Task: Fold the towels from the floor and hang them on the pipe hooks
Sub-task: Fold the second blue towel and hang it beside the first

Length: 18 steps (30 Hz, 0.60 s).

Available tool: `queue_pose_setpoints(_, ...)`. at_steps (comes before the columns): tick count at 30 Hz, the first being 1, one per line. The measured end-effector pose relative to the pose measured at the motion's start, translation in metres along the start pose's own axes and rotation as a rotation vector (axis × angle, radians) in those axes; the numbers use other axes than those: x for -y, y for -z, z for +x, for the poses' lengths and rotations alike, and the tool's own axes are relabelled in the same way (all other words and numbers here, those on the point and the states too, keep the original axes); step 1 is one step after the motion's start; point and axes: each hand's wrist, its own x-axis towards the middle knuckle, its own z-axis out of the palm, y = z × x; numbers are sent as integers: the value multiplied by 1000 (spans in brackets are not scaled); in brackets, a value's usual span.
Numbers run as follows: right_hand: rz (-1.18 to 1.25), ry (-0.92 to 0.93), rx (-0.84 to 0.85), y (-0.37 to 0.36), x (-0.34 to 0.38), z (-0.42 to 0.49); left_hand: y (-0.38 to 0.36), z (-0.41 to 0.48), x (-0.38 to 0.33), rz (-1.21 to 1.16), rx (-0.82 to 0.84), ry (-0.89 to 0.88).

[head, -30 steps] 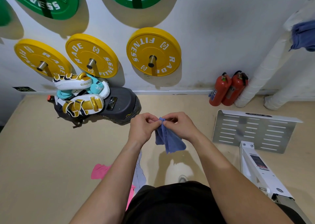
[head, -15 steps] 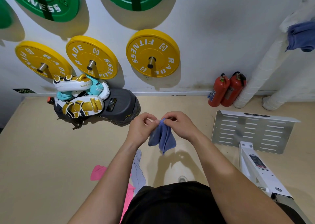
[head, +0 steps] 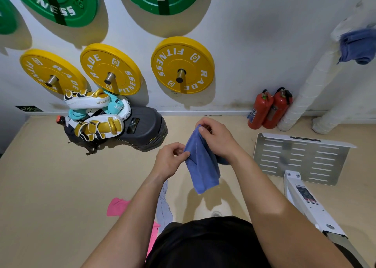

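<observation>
A blue towel [head: 203,166] is pinched at its top by the right hand [head: 218,140] and at its edge by the left hand [head: 169,160], while a pink towel [head: 118,205] is partly hidden by the left forearm [head: 130,218]

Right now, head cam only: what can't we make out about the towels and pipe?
Head view:
Hooks: none discernible on the pipe, whose top is blurred and cut by the right edge.
The hung towel: cut by that edge; what holds it is unclear.
The pink towel and grey towel: partly behind the left forearm and black shirt.
The blue towel: layers hidden under the right hand.
</observation>
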Motion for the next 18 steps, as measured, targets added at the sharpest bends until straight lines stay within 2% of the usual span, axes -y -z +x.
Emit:
queue_pose_setpoints(6,-30,47,-100,9,2,0,-2,-10,19,39,-5,106)
queue_pose_setpoints(10,-32,-16,-195,18,-6,-1,3,-18,33,75,-23,173)
queue_pose_setpoints(18,-234,-181,-373,30,-30,3,23,-24,54,145,-125,260)
